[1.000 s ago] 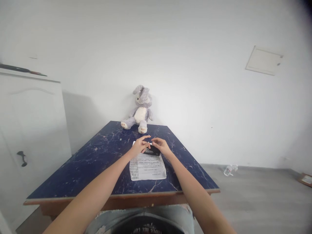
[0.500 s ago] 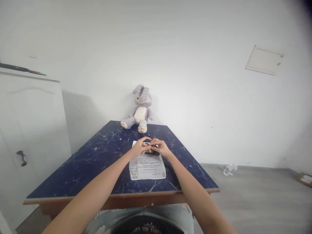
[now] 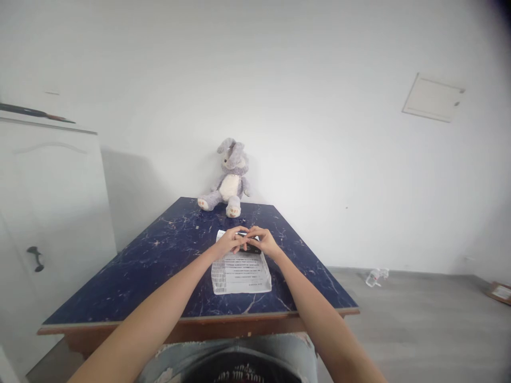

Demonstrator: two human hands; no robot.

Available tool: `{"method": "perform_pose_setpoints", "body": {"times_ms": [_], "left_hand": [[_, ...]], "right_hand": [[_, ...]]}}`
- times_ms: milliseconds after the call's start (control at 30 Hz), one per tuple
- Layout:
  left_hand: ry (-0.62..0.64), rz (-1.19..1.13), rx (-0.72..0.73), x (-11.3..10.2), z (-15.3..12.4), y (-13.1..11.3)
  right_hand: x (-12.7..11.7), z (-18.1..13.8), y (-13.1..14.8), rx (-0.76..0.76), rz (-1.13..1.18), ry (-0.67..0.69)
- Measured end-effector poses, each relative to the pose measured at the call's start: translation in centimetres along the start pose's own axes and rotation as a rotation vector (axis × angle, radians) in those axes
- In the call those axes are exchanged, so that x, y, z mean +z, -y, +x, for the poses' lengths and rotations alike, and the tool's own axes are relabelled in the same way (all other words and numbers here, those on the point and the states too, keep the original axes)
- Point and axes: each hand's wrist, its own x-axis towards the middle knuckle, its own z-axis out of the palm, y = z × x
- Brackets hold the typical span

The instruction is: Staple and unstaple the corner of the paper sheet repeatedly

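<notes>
Moved in since 1.0 s ago: left hand [image 3: 228, 242] and right hand [image 3: 264, 242], then slightly apart with the black thing plainly showing between them, now fingertip to fingertip. Hardly any shift since 0.5 s ago.

Hands: together at centre frame, fingers curled down and closed from both sides on a small black object [image 3: 250, 248]. Mostly covered; only a dark sliver visible under the fingers. Kind of object not resolvable. Lifted or resting: cannot tell.

Position of object: at the far edge of a printed paper sheet [image 3: 241, 272], lying flat on the dark blue marbled surface [image 3: 159, 260], just below frame centre. Forearms reaching in from the lower left and lower right.

Surroundings:
- Grey plush rabbit [image 3: 230, 178] seated upright at the far edge of the surface, against the white wall, above the hands and well apart from them.
- White cabinet [image 3: 51, 202] along the left edge of the frame, dark handle [image 3: 35, 258] low on its door.
- Clear plastic bottle [image 3: 376, 277] on its side on the grey floor, right of the surface.
- Pale panel [image 3: 433, 98] on the wall, upper right.
</notes>
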Motion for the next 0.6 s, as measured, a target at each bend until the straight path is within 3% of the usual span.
{"method": "perform_pose_setpoints", "body": {"times_ms": [600], "left_hand": [[-0.106,0.095,0.058,-0.4,0.27,0.62]], "right_hand": [[-0.29,0.07,-0.72,0.141,0.156,-0.153]]}}
